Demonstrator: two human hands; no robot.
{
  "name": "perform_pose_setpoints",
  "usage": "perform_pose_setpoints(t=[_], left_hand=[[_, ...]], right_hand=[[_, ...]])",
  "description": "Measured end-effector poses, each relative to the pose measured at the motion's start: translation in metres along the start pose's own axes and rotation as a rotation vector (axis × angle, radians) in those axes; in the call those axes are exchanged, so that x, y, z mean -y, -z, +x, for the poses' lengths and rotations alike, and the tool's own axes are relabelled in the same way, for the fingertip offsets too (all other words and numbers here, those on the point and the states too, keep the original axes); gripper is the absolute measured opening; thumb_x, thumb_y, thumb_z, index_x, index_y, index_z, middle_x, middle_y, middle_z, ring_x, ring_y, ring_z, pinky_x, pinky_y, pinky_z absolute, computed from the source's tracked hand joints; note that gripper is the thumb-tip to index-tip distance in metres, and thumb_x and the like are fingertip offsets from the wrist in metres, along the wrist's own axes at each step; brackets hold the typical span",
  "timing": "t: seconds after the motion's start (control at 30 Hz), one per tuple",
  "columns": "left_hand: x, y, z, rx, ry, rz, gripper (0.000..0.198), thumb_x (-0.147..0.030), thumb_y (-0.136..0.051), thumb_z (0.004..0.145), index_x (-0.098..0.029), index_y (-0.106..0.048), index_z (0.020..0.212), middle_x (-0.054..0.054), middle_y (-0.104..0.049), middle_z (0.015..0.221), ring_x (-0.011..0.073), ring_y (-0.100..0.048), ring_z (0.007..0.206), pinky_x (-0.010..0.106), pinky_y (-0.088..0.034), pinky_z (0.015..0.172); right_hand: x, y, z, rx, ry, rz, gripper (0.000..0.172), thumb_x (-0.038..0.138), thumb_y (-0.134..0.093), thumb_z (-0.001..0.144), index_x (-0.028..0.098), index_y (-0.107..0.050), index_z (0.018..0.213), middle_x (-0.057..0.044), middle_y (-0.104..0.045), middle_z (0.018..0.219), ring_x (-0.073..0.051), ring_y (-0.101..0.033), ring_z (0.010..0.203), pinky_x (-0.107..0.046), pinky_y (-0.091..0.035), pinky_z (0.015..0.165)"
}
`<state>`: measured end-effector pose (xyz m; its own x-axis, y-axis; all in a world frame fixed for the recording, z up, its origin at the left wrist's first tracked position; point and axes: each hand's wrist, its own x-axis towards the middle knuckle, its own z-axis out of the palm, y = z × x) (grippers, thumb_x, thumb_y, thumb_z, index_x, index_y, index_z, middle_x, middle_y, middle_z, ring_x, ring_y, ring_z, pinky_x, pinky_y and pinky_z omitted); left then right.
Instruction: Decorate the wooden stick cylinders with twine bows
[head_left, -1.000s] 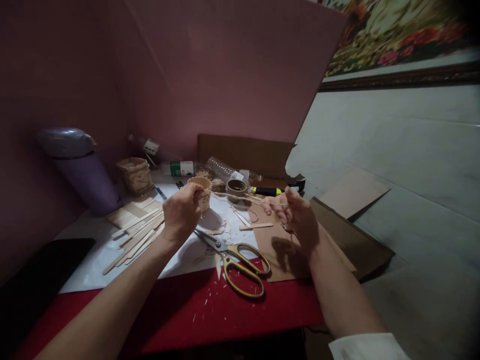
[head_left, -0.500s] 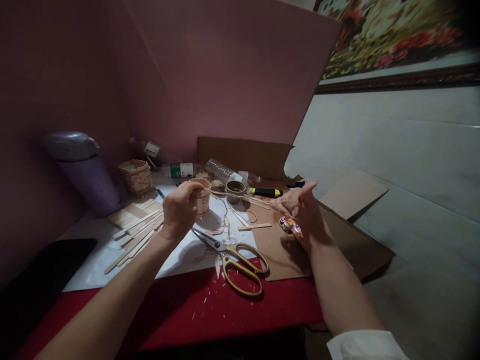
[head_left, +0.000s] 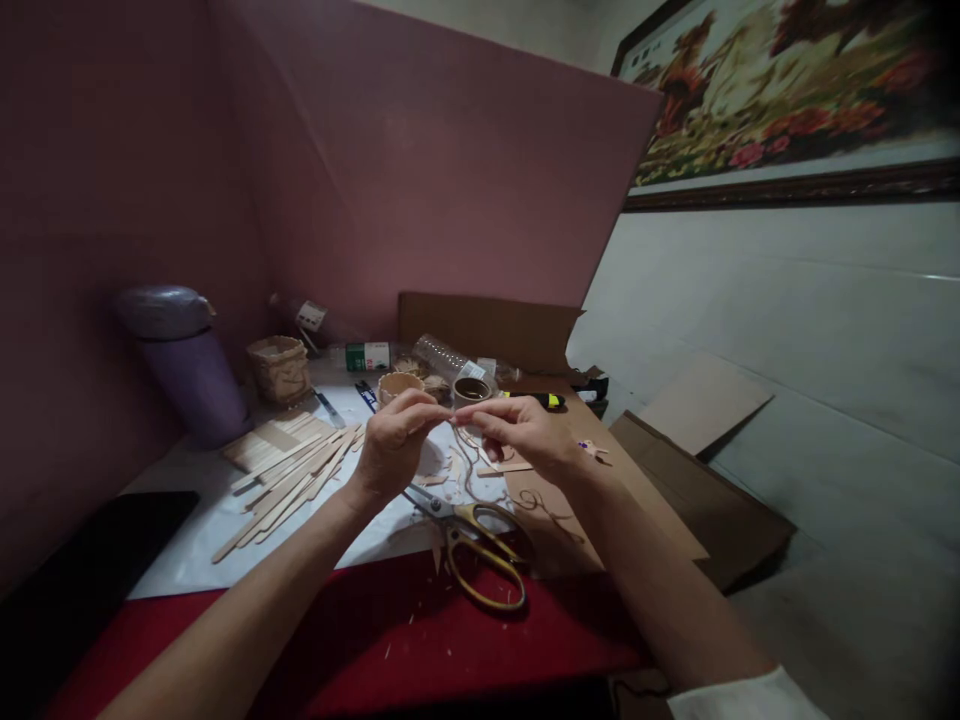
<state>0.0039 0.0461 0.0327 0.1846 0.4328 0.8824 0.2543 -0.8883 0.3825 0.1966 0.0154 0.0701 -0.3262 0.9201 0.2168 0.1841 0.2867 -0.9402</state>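
My left hand [head_left: 397,440] and my right hand [head_left: 529,432] meet fingertip to fingertip over the table, both pinching thin brown twine [head_left: 470,470]. The strand hangs from the fingertips, and its loose curls lie on the cardboard below. Just behind my left hand stands a small wooden cup [head_left: 399,384], its lower part hidden by that hand. Large scissors with yellow handles [head_left: 491,600] lie beneath my hands, blades partly covered by my left hand. A roll of tape [head_left: 472,388] is behind the fingertips.
Flat wooden sticks [head_left: 289,490] are fanned out at left, near a stick-covered pot [head_left: 279,370] and a purple tumbler [head_left: 191,370]. Plastic bottles [head_left: 442,355] lie at the back. A black-and-yellow cutter [head_left: 555,401] sits behind my right hand. A dark flat object [head_left: 112,540] lies front left.
My right hand has moved left from holding the twine stretched out and now meets my left hand. The twine has gone slack and drops to the cardboard. The view has shifted slightly.
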Motion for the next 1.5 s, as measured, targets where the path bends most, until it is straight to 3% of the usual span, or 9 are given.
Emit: perform_pose_setpoints(t=[0.13, 0.47, 0.6, 0.73, 0.9, 1.03, 1.17, 1.33, 1.5], left_hand=[[-0.003, -0.001, 0.000, -0.013, -0.024, -0.013, 0.017, -0.019, -0.059, 0.088, -0.020, -0.075, 0.082, 0.003, -0.063, 0.077, 0.0120, -0.061, 0.070, 0.022, -0.048, 0.061], [-0.003, -0.001, 0.000, 0.068, 0.018, -0.060, 0.015, -0.026, -0.062, 0.088, -0.021, -0.076, 0.082, 0.004, -0.066, 0.076, 0.0127, -0.063, 0.069, 0.022, -0.050, 0.060], [-0.003, -0.002, -0.001, 0.088, 0.013, -0.080, 0.015, -0.024, -0.063, 0.087, -0.020, -0.075, 0.079, 0.003, -0.066, 0.074, 0.0127, -0.062, 0.068, 0.022, -0.049, 0.060], [-0.001, -0.002, -0.002, 0.077, -0.046, -0.021, 0.013, -0.017, -0.061, 0.088, -0.019, -0.073, 0.083, 0.004, -0.067, 0.075, 0.0131, -0.063, 0.070, 0.023, -0.050, 0.062], [0.000, 0.000, -0.005, 0.064, -0.181, 0.127, 0.016, -0.008, -0.057, 0.088, -0.015, -0.071, 0.085, 0.005, -0.067, 0.076, 0.0143, -0.060, 0.072, 0.025, -0.048, 0.064], [0.000, -0.001, -0.006, 0.093, -0.192, 0.199, 0.018, -0.006, -0.056, 0.087, -0.015, -0.071, 0.084, 0.006, -0.066, 0.074, 0.0156, -0.058, 0.072, 0.027, -0.047, 0.064], [0.002, -0.003, -0.008, 0.105, -0.066, 0.116, 0.014, -0.011, -0.059, 0.086, -0.016, -0.071, 0.081, 0.005, -0.067, 0.074, 0.0152, -0.059, 0.070, 0.026, -0.047, 0.064], [0.000, -0.005, -0.007, 0.138, 0.272, -0.134, 0.006, -0.014, -0.065, 0.079, -0.015, -0.071, 0.077, 0.003, -0.068, 0.069, 0.0134, -0.061, 0.063, 0.024, -0.046, 0.059], [-0.005, -0.006, -0.006, 0.205, 0.519, -0.243, 0.008, -0.019, -0.063, 0.076, -0.015, -0.070, 0.075, 0.000, -0.064, 0.061, 0.0118, -0.054, 0.055, 0.023, -0.043, 0.054]], right_hand=[[0.006, -0.011, 0.000, 0.127, -0.128, 0.061, 0.037, 0.052, -0.064, 0.080, 0.015, -0.067, 0.076, 0.007, -0.046, 0.049, -0.004, -0.033, 0.036, -0.020, -0.019, 0.036], [0.004, -0.005, 0.001, 0.174, -0.084, -0.086, 0.025, 0.040, -0.063, 0.077, 0.015, -0.062, 0.076, 0.006, -0.046, 0.058, -0.007, -0.038, 0.050, -0.022, -0.028, 0.046], [0.006, -0.005, 0.004, 0.076, -0.040, -0.141, 0.022, 0.037, -0.066, 0.074, 0.015, -0.062, 0.070, 0.005, -0.045, 0.058, -0.007, -0.036, 0.052, -0.023, -0.025, 0.047], [0.000, -0.006, 0.007, -0.004, -0.037, -0.054, 0.025, 0.038, -0.070, 0.071, 0.015, -0.062, 0.068, 0.005, -0.045, 0.057, -0.007, -0.033, 0.051, -0.023, -0.022, 0.046], [-0.015, -0.008, 0.009, 0.043, -0.123, 0.143, 0.027, 0.041, -0.072, 0.069, 0.016, -0.062, 0.067, 0.008, -0.038, 0.051, -0.005, -0.025, 0.045, -0.022, -0.017, 0.042], [-0.026, -0.009, 0.010, 0.032, -0.143, 0.140, 0.026, 0.040, -0.074, 0.069, 0.016, -0.065, 0.071, 0.008, -0.040, 0.054, -0.005, -0.027, 0.045, -0.021, -0.018, 0.042], [-0.028, -0.015, 0.011, -0.057, -0.072, 0.084, 0.024, 0.038, -0.072, 0.068, 0.015, -0.064, 0.067, 0.005, -0.047, 0.057, -0.006, -0.034, 0.048, -0.021, -0.022, 0.044], [-0.024, -0.022, 0.004, -0.133, 0.019, 0.004, 0.020, 0.035, -0.066, 0.072, 0.015, -0.062, 0.068, 0.004, -0.049, 0.058, -0.008, -0.038, 0.052, -0.022, -0.028, 0.047], [-0.031, -0.025, -0.003, -0.236, 0.247, -0.389, 0.014, 0.023, -0.058, 0.080, 0.015, -0.066, 0.071, 0.004, -0.050, 0.055, -0.008, -0.037, 0.050, -0.023, -0.027, 0.049]])
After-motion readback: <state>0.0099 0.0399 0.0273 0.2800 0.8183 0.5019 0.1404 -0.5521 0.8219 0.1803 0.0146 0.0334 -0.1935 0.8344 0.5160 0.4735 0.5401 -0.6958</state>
